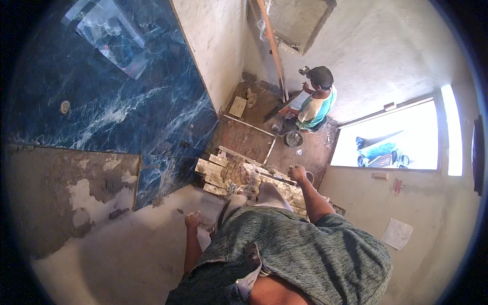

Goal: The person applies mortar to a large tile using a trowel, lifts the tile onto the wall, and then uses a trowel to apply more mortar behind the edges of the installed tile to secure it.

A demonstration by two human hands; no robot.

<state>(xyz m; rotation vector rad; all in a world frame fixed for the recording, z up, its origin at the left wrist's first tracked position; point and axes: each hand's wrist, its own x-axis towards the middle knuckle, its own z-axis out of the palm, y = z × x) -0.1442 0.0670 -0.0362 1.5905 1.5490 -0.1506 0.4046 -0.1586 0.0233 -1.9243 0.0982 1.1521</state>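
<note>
Got blue marbled wall tile [142, 112] off left. Standing on a plank platform [295, 193] laid lengthwise from upper left to lower right. Got right hand [297, 174] curled near its far edge, left hand [192, 221] curled out left, honestly can't tell if clamped on anything.

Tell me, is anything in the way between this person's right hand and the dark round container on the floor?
Nothing visible blocks it. Between the right hand and the dark round container I see only floor, with a small pale scrap on it. The crouching co-worker is beside the container, not between.
</note>
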